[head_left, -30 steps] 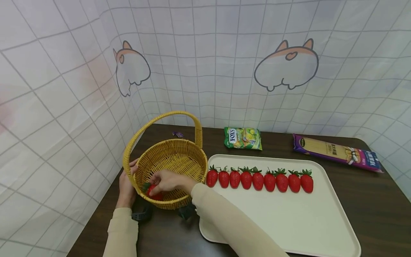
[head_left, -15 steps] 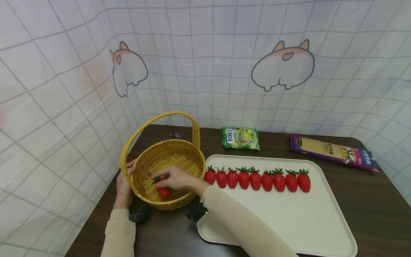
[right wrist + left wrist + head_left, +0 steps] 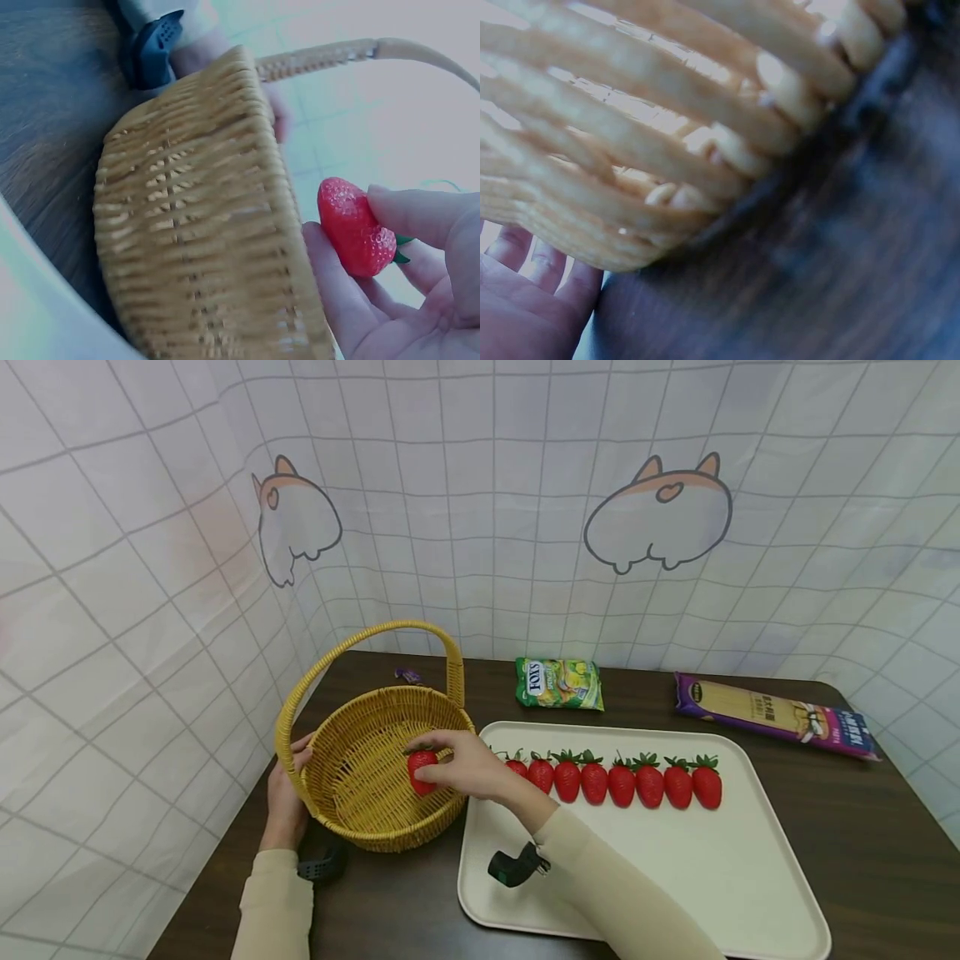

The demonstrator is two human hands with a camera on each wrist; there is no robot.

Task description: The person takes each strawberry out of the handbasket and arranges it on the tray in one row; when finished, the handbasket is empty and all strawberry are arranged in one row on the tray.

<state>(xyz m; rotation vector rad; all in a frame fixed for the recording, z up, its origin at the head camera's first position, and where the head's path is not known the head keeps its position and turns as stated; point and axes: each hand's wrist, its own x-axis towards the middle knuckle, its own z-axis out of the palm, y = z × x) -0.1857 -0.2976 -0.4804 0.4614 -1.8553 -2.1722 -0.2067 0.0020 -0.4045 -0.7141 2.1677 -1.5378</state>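
My right hand (image 3: 468,764) pinches a red strawberry (image 3: 422,771) with green leaves, over the inner right part of the yellow wicker basket (image 3: 390,842). In the right wrist view the strawberry (image 3: 352,225) sits between thumb and fingers, right at the basket rim (image 3: 259,127). My left hand (image 3: 287,797) holds the basket's left rim, partly hidden by the handle (image 3: 287,727). In the left wrist view, the fingers of that left hand (image 3: 532,300) reach up against the woven side (image 3: 630,150). No other strawberry shows inside the basket.
Right of the basket lies a white tray (image 3: 675,877) with a row of several strawberries (image 3: 621,783) along its back. Behind stand a green Fox's candy bag (image 3: 559,683), a long purple noodle packet (image 3: 772,714) and a small purple wrapper (image 3: 408,676). A tiled-pattern curtain (image 3: 510,527) closes the back.
My right hand has lifted the strawberry from the basket's front-left floor and carried it up and right toward the right rim. My left hand stays at the left rim.
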